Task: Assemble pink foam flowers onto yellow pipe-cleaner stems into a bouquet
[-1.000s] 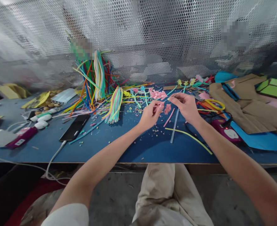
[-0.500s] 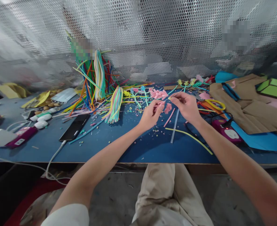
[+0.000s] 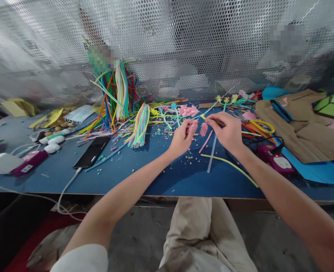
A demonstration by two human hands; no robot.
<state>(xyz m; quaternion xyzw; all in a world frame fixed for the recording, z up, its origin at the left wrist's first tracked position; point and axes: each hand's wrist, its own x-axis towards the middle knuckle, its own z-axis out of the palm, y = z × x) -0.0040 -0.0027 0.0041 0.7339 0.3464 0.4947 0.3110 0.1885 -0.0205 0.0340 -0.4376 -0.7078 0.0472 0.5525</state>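
My left hand [image 3: 183,136] is closed, its fingers curled round a small pink piece that shows only in part at the fingertips. My right hand [image 3: 226,130] pinches a short yellow strip of pipe cleaner [image 3: 203,116], whose end sticks out past the thumb and forefinger. The two hands are close together but apart. Just beyond them lies a pink pipe-cleaner flower piece [image 3: 187,110], and a smaller pink piece [image 3: 203,129] sits between them. Below, a pink stem [image 3: 206,141], a clear stick [image 3: 212,155] and a yellow-green pipe cleaner [image 3: 232,166] rest on the blue table [image 3: 150,177].
Bundles of coloured pipe cleaners [image 3: 140,126] stand and lie left of my hands, beside a black phone [image 3: 92,152]. Yellow-handled scissors [image 3: 262,126], a purple power strip [image 3: 274,158] and brown paper [image 3: 311,132] are on the right. A perforated metal panel [image 3: 167,49] rises behind.
The view has shifted slightly. My hands stay close together, and the pink piece in my left hand is more covered by the fingers. The yellow strip shows more clearly at my right fingertips.
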